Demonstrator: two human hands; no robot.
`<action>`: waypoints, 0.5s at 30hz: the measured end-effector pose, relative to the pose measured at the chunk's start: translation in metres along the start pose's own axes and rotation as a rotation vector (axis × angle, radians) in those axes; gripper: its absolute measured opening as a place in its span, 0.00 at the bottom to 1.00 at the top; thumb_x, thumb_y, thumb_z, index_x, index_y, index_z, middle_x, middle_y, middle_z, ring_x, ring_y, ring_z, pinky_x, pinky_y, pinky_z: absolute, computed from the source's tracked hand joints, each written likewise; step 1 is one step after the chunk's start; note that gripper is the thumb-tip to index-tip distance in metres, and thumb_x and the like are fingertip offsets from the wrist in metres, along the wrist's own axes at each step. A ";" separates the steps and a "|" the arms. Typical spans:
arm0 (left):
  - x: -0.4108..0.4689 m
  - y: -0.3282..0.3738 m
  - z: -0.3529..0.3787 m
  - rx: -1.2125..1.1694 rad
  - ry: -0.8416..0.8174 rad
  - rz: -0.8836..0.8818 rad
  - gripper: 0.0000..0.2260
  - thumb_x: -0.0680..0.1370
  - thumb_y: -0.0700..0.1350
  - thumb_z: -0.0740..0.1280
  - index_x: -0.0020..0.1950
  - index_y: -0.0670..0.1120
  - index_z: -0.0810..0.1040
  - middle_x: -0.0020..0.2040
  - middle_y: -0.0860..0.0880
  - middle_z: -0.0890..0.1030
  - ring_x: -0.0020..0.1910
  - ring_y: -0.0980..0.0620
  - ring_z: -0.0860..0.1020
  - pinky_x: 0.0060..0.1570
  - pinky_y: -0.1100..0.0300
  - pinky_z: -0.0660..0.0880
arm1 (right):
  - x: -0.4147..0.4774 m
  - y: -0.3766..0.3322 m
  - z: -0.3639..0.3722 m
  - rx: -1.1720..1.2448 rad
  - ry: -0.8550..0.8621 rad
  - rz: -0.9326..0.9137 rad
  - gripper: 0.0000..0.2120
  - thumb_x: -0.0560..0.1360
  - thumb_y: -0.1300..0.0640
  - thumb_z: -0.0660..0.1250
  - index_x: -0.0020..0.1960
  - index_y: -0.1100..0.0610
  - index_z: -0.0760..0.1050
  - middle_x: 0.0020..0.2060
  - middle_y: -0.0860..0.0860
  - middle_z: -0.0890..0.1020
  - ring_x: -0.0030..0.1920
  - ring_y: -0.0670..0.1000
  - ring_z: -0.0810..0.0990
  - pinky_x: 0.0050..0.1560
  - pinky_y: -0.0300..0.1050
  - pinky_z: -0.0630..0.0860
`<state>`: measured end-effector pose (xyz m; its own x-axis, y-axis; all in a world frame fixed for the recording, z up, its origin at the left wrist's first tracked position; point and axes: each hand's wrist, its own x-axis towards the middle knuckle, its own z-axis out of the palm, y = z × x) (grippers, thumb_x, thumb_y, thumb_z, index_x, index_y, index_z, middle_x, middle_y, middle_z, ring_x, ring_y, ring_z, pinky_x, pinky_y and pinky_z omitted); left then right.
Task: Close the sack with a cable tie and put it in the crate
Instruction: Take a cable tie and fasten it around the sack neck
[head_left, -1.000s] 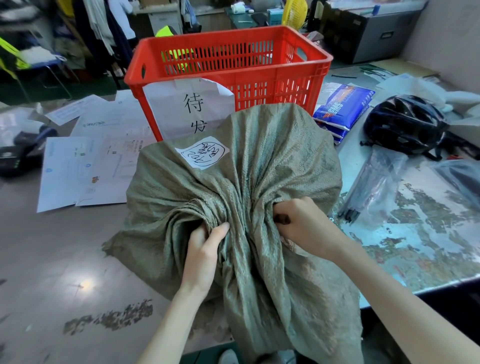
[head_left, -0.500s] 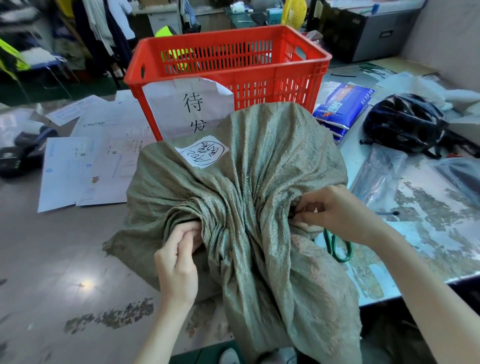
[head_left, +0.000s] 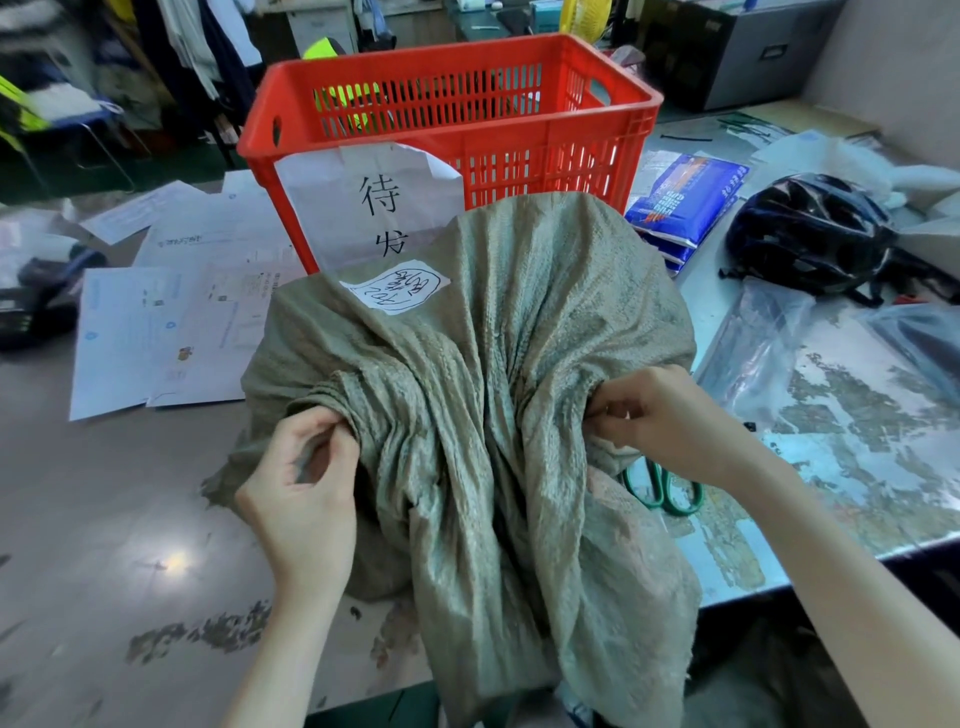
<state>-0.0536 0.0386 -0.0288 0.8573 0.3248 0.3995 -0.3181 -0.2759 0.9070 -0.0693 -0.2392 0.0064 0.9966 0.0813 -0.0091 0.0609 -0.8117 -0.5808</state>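
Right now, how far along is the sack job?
Done: the mouth of the sack is gathered into a bunched neck. In hand: the left hand and right hand pinch the fabric on either side of that neck; no cable tie shows around it. Left: cinch the tie, then lift the sack into the red crate standing behind it.

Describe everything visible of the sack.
The sack is grey-green woven fabric, full and bulging, lying on the table in front of the red crate. Its neck is gathered into folds, the loose mouth hanging over the near edge. A white handwritten label sits on top. The left hand and right hand pinch the gathers either side.
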 end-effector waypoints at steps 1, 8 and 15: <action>-0.001 -0.001 -0.001 0.004 -0.022 -0.018 0.15 0.75 0.32 0.67 0.44 0.54 0.78 0.38 0.65 0.82 0.39 0.64 0.79 0.45 0.71 0.74 | 0.000 0.001 0.000 0.004 -0.007 0.003 0.06 0.71 0.58 0.71 0.42 0.46 0.81 0.31 0.46 0.82 0.33 0.51 0.79 0.37 0.49 0.77; -0.012 -0.003 0.000 0.051 -0.140 -0.054 0.15 0.73 0.32 0.69 0.43 0.54 0.76 0.39 0.60 0.81 0.39 0.58 0.79 0.42 0.70 0.74 | 0.004 -0.010 0.006 0.009 -0.001 -0.012 0.06 0.71 0.61 0.70 0.41 0.51 0.82 0.28 0.40 0.78 0.32 0.46 0.77 0.36 0.48 0.76; -0.030 0.008 0.009 -0.239 0.058 -0.206 0.16 0.73 0.33 0.70 0.55 0.48 0.72 0.51 0.54 0.77 0.52 0.62 0.77 0.51 0.70 0.74 | 0.004 -0.018 0.013 0.029 0.008 -0.038 0.20 0.71 0.66 0.68 0.29 0.46 0.69 0.22 0.42 0.71 0.26 0.44 0.69 0.32 0.52 0.72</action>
<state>-0.0782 0.0189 -0.0344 0.8914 0.4044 0.2048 -0.2322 0.0194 0.9725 -0.0676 -0.2165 0.0065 0.9941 0.1070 0.0196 0.0971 -0.7910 -0.6041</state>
